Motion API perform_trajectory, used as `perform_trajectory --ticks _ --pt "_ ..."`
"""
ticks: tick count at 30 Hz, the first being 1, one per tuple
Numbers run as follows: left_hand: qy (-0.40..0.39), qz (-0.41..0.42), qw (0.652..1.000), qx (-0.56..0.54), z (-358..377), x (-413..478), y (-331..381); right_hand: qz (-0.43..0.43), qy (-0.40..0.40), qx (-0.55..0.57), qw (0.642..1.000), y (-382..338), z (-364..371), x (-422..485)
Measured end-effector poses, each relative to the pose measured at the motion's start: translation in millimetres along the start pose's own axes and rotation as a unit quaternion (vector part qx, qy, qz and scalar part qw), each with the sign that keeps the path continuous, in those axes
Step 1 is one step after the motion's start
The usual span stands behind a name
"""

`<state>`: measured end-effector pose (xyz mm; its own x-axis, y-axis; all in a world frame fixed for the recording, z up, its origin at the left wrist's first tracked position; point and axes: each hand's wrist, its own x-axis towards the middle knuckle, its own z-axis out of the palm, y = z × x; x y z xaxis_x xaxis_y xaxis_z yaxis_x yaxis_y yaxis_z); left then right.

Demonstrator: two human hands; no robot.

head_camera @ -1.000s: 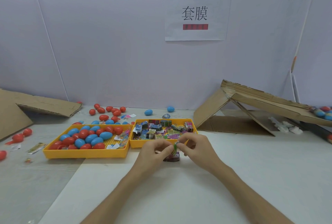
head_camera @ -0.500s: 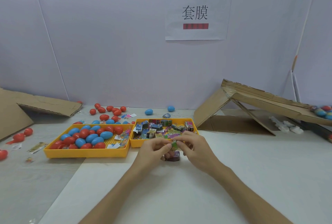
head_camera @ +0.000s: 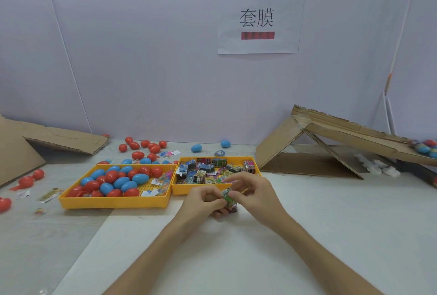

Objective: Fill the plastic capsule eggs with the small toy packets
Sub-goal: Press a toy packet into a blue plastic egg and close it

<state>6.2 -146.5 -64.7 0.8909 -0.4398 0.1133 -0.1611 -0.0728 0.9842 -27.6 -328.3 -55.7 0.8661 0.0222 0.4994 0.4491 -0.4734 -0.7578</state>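
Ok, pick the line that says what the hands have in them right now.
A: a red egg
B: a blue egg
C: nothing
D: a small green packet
D: the left hand and the right hand meet over the table, and the fingers of both pinch one green packet between them, with no egg in either.

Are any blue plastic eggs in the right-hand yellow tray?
No, the right-hand yellow plastic tray shows only small printed toy packets.
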Motion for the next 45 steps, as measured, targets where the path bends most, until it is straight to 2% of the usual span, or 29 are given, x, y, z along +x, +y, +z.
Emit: perform_trajectory --ticks 11,16,20,28,34,39,45 --pt "0.071 0.018 0.997 -0.018 -1 2 0 0.026 0.025 0.062 0.997 -5 0 1" --pt "0.098 0.034 0.994 0.035 0 3 -3 0.059 0.005 0.141 0.988 -8 0 2" --pt "0.09 0.057 0.992 0.073 1 4 -4 0.084 -0.014 0.201 0.976 -10 0 0" --pt "0.053 0.044 0.997 0.04 -1 5 -4 0.123 -0.053 0.282 0.95 -8 0 1" --pt "0.046 0.044 0.998 0.027 -2 4 -3 0.118 -0.06 0.269 0.954 -10 0 0" --pt "0.06 0.04 0.996 0.048 -2 4 -2 0.121 -0.032 0.248 0.961 -11 0 0" --pt "0.019 0.016 0.999 -0.039 -3 2 2 0.14 -0.062 0.294 0.943 -12 -2 0"
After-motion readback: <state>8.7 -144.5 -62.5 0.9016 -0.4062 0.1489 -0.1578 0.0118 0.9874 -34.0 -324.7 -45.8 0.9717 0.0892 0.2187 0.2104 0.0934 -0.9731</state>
